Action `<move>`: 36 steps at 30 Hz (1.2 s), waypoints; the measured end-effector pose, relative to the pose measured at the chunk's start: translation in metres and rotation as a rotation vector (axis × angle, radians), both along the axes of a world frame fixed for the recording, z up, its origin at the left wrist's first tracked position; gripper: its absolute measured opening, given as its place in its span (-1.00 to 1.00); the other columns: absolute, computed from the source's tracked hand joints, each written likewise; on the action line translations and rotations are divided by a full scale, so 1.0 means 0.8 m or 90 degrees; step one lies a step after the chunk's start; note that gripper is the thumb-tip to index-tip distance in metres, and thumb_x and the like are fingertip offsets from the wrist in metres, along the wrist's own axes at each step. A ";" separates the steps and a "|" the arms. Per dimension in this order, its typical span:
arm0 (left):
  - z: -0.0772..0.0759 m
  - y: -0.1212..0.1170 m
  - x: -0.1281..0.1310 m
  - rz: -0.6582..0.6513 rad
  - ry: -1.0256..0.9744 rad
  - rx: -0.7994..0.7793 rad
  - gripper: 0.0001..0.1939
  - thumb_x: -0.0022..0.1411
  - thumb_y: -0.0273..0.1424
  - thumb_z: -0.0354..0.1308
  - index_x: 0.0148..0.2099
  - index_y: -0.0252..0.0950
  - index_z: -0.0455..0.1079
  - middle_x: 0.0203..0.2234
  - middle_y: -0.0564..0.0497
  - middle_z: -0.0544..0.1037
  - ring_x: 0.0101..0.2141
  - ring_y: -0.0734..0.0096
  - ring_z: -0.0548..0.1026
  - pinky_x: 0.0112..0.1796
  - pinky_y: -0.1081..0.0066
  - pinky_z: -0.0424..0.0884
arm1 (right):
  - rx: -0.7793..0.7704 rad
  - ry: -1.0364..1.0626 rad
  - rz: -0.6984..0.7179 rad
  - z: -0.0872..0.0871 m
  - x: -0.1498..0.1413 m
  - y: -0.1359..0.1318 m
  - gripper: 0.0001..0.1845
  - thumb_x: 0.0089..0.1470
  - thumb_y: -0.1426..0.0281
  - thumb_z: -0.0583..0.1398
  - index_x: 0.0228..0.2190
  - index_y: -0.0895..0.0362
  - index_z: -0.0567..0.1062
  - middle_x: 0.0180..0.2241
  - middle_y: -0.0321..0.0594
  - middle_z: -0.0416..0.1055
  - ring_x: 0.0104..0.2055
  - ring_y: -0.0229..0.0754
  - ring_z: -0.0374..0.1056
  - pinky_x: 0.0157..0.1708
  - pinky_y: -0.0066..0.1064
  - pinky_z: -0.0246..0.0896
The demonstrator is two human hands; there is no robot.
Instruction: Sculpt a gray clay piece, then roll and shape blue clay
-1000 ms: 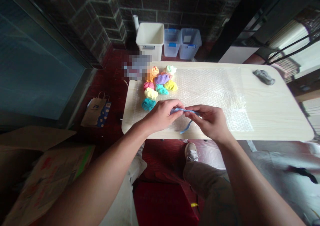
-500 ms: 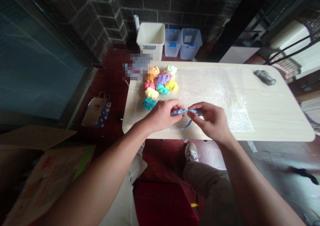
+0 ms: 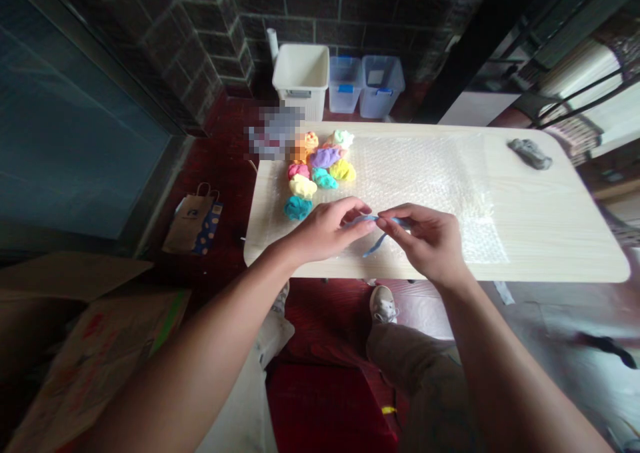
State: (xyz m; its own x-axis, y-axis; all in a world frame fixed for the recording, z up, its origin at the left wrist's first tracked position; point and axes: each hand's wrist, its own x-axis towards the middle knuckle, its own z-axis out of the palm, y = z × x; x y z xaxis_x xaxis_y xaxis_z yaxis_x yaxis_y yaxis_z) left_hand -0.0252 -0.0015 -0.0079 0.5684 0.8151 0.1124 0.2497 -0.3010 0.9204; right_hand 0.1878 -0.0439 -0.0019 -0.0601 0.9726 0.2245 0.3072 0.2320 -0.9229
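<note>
A thin, soft light-blue strip (image 3: pixel 376 245) is stretched between my hands over the front part of the table, one loose end hanging below. My left hand (image 3: pixel 330 231) pinches it between thumb and fingers. From the other side, my right hand (image 3: pixel 429 237) grips the same strip, its fingertips almost meeting those of the left. Fingers partly hide the strip, and I cannot tell its material. Just beyond my left hand lie several bunched soft lumps, among them a teal one (image 3: pixel 298 207), a pale yellow one (image 3: pixel 303 186) and a purple one (image 3: pixel 326 157).
Bubble wrap (image 3: pixel 415 166) covers much of the pale wooden table (image 3: pixel 560 219). A grey crumpled bundle (image 3: pixel 530 154) lies at the right. Behind the table stand a white bin (image 3: pixel 303 73) and two clear boxes (image 3: pixel 381 89). A paper bag (image 3: pixel 187 223) and cardboard box (image 3: pixel 110 339) are left.
My left thumb has moved up over the blue strip and now covers more of it. Both hands' fingertips are closer together; the lumps stay where they were.
</note>
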 end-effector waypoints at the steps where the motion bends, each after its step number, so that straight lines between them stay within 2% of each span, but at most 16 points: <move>1: 0.000 0.001 0.000 -0.024 -0.001 -0.021 -0.70 0.47 -0.17 0.14 -0.09 -0.32 0.51 -0.29 -0.01 0.61 -0.28 0.40 0.52 -0.25 0.42 0.38 | -0.006 0.015 -0.001 0.000 0.000 0.000 -0.78 0.09 0.22 0.49 -0.29 0.09 0.72 -0.33 -0.16 0.69 -0.32 -0.11 0.57 -0.32 -0.33 0.46; 4: 0.000 0.003 -0.001 -0.072 -0.008 -0.048 -0.58 0.53 -0.14 0.00 -0.25 -0.32 0.46 -0.44 0.04 0.48 -0.40 0.44 0.40 -0.36 0.42 0.29 | -0.029 0.044 0.007 0.000 0.002 0.000 -0.75 0.07 0.20 0.50 -0.28 0.09 0.72 -0.33 -0.16 0.68 -0.32 -0.10 0.57 -0.32 -0.31 0.47; 8: 0.002 0.005 0.000 -0.066 -0.047 -0.025 -0.69 0.51 -0.21 0.06 -0.16 -0.31 0.49 -0.31 0.00 0.55 -0.27 0.38 0.46 -0.26 0.41 0.33 | -0.047 0.033 0.012 -0.001 0.003 -0.001 -0.71 0.12 0.19 0.46 -0.17 0.09 0.72 -0.24 -0.10 0.70 -0.25 -0.04 0.59 -0.27 -0.24 0.47; 10: 0.003 0.005 0.000 -0.059 -0.038 0.005 -0.72 0.51 -0.23 0.08 -0.14 -0.31 0.50 -0.29 -0.01 0.56 -0.23 0.36 0.48 -0.21 0.40 0.35 | -0.045 0.014 0.018 0.000 0.003 -0.001 -0.73 0.15 0.19 0.44 -0.19 0.10 0.73 -0.24 -0.09 0.70 -0.22 -0.01 0.59 -0.23 -0.20 0.46; 16: 0.009 0.003 -0.004 -0.052 0.043 0.105 -0.78 0.47 -0.29 0.12 -0.20 -0.30 0.47 -0.30 0.01 0.55 -0.25 0.36 0.48 -0.19 0.38 0.34 | -0.024 0.033 0.064 0.000 0.005 0.001 -0.81 0.19 0.21 0.42 -0.28 0.07 0.73 -0.26 -0.13 0.69 -0.22 -0.03 0.56 -0.17 -0.18 0.41; 21: 0.011 -0.001 -0.005 -0.052 0.052 0.086 -0.86 0.46 -0.36 0.14 -0.12 -0.28 0.50 -0.29 0.03 0.61 -0.26 0.39 0.51 -0.21 0.41 0.35 | -0.055 0.007 0.056 -0.002 0.007 0.000 -0.76 0.15 0.22 0.45 -0.19 0.07 0.73 -0.22 -0.12 0.69 -0.20 -0.01 0.56 -0.18 -0.19 0.40; 27: 0.006 0.000 -0.005 -0.040 0.041 0.131 -0.92 0.43 -0.40 0.20 -0.13 -0.29 0.50 -0.29 0.05 0.60 -0.25 0.41 0.51 -0.21 0.43 0.35 | -0.023 -0.012 0.089 -0.003 0.008 0.002 -0.81 0.18 0.23 0.43 -0.20 0.04 0.76 -0.23 -0.12 0.66 -0.20 -0.03 0.54 -0.17 -0.19 0.36; 31: 0.005 -0.001 -0.004 -0.036 0.049 0.143 -0.90 0.44 -0.40 0.19 -0.13 -0.29 0.51 -0.29 0.04 0.60 -0.25 0.39 0.52 -0.20 0.41 0.35 | -0.011 -0.011 0.085 -0.005 0.007 0.004 -0.82 0.22 0.23 0.40 -0.20 0.03 0.76 -0.24 -0.12 0.66 -0.21 -0.03 0.53 -0.20 -0.19 0.37; 36: 0.007 -0.002 -0.004 -0.034 0.081 0.141 -0.80 0.50 -0.32 0.09 -0.14 -0.30 0.47 -0.31 0.01 0.57 -0.26 0.35 0.51 -0.20 0.37 0.35 | -0.020 -0.025 0.062 -0.004 0.004 0.002 -0.80 0.20 0.23 0.41 -0.17 0.04 0.75 -0.22 -0.12 0.68 -0.19 -0.01 0.56 -0.18 -0.19 0.40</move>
State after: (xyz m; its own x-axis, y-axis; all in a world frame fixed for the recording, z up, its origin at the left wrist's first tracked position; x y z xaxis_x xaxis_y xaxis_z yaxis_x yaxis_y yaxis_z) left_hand -0.0280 -0.0028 -0.0020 0.6314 0.7466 0.2094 0.3377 -0.5079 0.7925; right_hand 0.1911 -0.0427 -0.0053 -0.1636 0.9680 0.1902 0.3207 0.2345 -0.9177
